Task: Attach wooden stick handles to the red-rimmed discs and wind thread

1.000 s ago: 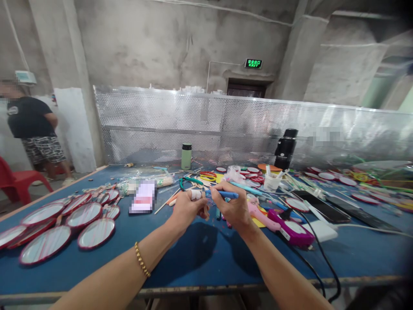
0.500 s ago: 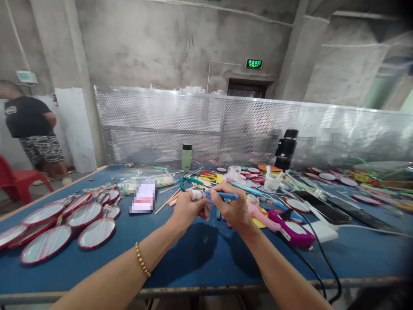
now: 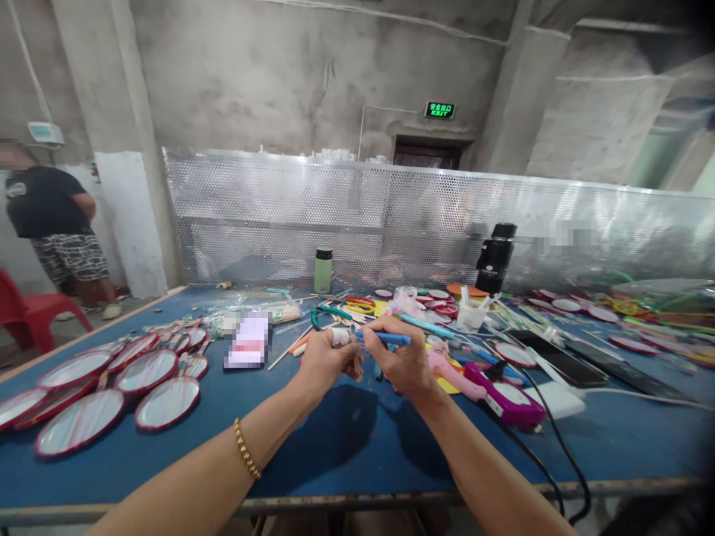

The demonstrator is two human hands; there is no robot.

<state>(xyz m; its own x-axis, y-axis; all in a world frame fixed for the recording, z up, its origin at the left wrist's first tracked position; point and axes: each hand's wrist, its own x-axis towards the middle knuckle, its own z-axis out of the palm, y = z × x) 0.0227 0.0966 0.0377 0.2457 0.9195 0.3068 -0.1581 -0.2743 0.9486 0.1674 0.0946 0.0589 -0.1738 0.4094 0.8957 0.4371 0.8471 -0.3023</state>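
Above the middle of the blue table (image 3: 346,447), my left hand (image 3: 322,361) pinches a thin wooden stick (image 3: 356,362); its forefinger is wrapped in white tape. My right hand (image 3: 403,359) grips a blue pen-like tool (image 3: 391,339), its tip touching the stick near my left fingers. The two hands meet close together. A gold bead bracelet sits on my left wrist.
Several round red-rimmed fans (image 3: 112,387) lie at the left. A pink glue gun (image 3: 503,398) with a black cord, a white cup (image 3: 470,314), a green bottle (image 3: 322,270) and a black flask (image 3: 494,257) stand beyond. A person (image 3: 50,223) stands at far left by a red chair (image 3: 33,313).
My hands have hardly shifted and keep the stick and blue tool together. The person at far left has drifted slightly further left.
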